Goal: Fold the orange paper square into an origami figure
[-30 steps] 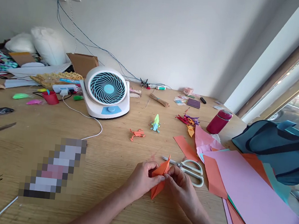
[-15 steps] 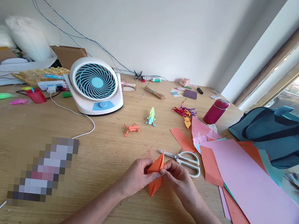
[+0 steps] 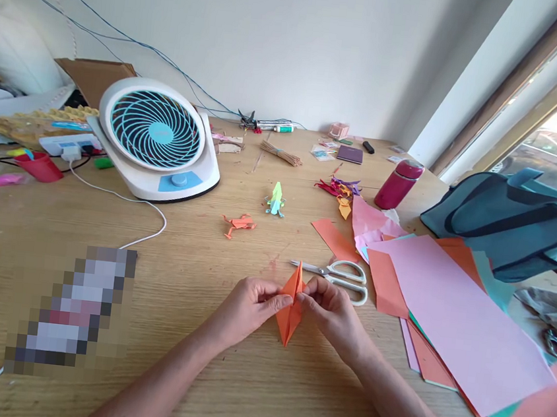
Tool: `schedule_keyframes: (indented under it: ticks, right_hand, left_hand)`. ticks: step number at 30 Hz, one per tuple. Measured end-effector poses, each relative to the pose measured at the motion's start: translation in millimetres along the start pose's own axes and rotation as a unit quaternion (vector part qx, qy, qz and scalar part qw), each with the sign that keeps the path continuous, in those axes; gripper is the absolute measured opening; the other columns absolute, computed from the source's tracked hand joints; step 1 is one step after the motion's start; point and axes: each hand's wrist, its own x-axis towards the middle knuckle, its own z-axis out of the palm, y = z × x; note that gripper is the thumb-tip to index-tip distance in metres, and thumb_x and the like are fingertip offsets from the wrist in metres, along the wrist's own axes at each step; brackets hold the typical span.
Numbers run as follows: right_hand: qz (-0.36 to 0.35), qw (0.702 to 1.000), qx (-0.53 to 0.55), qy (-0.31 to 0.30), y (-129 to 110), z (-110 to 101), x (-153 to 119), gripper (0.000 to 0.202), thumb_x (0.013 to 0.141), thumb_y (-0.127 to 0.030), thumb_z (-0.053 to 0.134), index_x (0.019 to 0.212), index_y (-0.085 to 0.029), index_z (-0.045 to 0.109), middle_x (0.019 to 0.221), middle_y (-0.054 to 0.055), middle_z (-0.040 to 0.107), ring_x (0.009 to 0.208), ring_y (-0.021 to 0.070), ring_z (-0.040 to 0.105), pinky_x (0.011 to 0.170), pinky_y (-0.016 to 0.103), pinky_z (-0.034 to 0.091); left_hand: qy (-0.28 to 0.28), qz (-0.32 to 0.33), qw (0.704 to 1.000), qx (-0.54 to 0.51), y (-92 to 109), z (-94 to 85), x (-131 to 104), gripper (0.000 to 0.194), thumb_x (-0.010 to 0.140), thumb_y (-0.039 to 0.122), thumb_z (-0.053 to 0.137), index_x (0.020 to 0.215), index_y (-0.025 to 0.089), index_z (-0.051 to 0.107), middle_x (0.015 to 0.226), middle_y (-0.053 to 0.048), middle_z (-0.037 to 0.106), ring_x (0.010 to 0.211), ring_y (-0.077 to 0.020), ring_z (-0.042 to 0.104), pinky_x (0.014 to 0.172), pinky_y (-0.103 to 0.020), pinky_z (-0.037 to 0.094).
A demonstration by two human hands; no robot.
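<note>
A folded orange paper (image 3: 288, 325), a long diamond with pointed ends and a crease down its middle, is held upright between my two hands just above the table. My left hand (image 3: 254, 305) pinches its left edge, thumb on the front. On the opposite edge my right hand (image 3: 330, 310) grips with thumb and fingertips. White-handled scissors (image 3: 345, 280) lie just behind my right hand. Farther back stand an orange folded paper frog (image 3: 239, 224) and a green and blue folded paper figure (image 3: 276, 200).
Coloured paper sheets (image 3: 466, 321) are piled on the right, with a teal bag (image 3: 500, 225) and a magenta bottle (image 3: 399, 185) behind. A white fan (image 3: 159, 139) stands at the left rear. A white cable (image 3: 157, 229) runs to a blurred-out object (image 3: 74, 306).
The view has shifted, so the table's things sit higher and more to the left. My fingers have moved slightly on the orange paper, whose front middle crease now shows more fully.
</note>
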Motion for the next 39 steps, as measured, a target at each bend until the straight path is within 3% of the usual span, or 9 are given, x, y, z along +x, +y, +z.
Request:
schedule_keyframes:
  ticks: [4, 9, 15, 23, 30, 35, 39]
  right_hand:
    - [0.003, 1.000, 0.014, -0.008, 2, 0, -1, 0.040, 0.076, -0.054, 0.076, 0.072, -0.020, 0.055, 0.064, -0.002, 0.054, 0.058, 0.0112, 0.043, 0.053, 0.025, 0.034]
    - [0.005, 0.998, 0.056, -0.017, 5, 3, -2, 0.039, 0.075, -0.052, 0.078, 0.072, -0.020, 0.056, 0.062, -0.004, 0.053, 0.056, 0.0103, 0.042, 0.053, 0.024, 0.033]
    - [0.014, 0.998, 0.054, 0.008, 3, 8, -5, 0.042, 0.073, -0.055, 0.079, 0.071, -0.020, 0.056, 0.062, -0.003, 0.058, 0.055, 0.0111, 0.048, 0.055, 0.025, 0.039]
    - [0.024, 0.997, 0.065, -0.028, 0, 7, -5, 0.042, 0.071, -0.055, 0.080, 0.072, -0.020, 0.058, 0.062, -0.001, 0.063, 0.055, 0.0126, 0.056, 0.055, 0.026, 0.045]
    - [-0.004, 0.998, 0.064, 0.021, 3, 9, -7, 0.039, 0.075, -0.052, 0.079, 0.070, -0.020, 0.056, 0.060, -0.002, 0.060, 0.054, 0.0116, 0.053, 0.053, 0.025, 0.043]
    - [-0.016, 0.998, 0.046, 0.030, 2, 11, -10, 0.037, 0.078, -0.050, 0.077, 0.071, -0.020, 0.057, 0.061, -0.002, 0.060, 0.055, 0.0117, 0.052, 0.053, 0.025, 0.042]
    - [-0.010, 0.999, 0.049, 0.012, 4, 11, -10, 0.035, 0.079, -0.049, 0.077, 0.073, -0.020, 0.058, 0.063, -0.001, 0.061, 0.058, 0.0134, 0.056, 0.057, 0.027, 0.045]
  left_hand:
    - [0.005, -0.026, 0.999, -0.024, -6, 1.0, 1, 0.050, 0.082, 0.055, 0.063, 0.056, 0.015, 0.047, 0.062, 0.004, 0.026, 0.060, -0.0091, 0.024, 0.053, -0.021, 0.018]
    - [0.025, -0.040, 0.997, -0.057, -4, 8.0, 3, 0.046, 0.078, 0.056, 0.067, 0.064, 0.012, 0.062, 0.063, 0.003, 0.035, 0.063, -0.0103, 0.032, 0.054, -0.020, 0.024]
    - [0.077, -0.053, 0.995, -0.020, 4, 12.1, -2, 0.045, 0.075, 0.054, 0.070, 0.066, 0.010, 0.066, 0.061, 0.002, 0.040, 0.061, -0.0105, 0.034, 0.052, -0.020, 0.025]
    - [0.045, -0.013, 0.998, 0.034, 3, 12.7, -5, 0.029, 0.082, 0.035, 0.064, 0.064, 0.012, 0.067, 0.057, 0.003, 0.047, 0.055, -0.0087, 0.035, 0.051, -0.020, 0.026]
    - [0.028, -0.025, 0.999, -0.011, 4, 10.5, -4, 0.026, 0.081, 0.036, 0.069, 0.075, 0.012, 0.076, 0.063, 0.002, 0.058, 0.057, -0.0091, 0.037, 0.052, -0.020, 0.026]
    - [0.021, -0.038, 0.999, -0.020, 2, 8.9, -3, 0.027, 0.076, 0.040, 0.075, 0.076, 0.012, 0.075, 0.059, 0.004, 0.051, 0.056, -0.0084, 0.036, 0.052, -0.019, 0.026]
    - [0.029, -0.020, 0.999, -0.013, 2, 9.5, -4, 0.028, 0.082, 0.039, 0.069, 0.074, 0.012, 0.073, 0.061, 0.003, 0.052, 0.058, -0.0090, 0.037, 0.053, -0.020, 0.027]
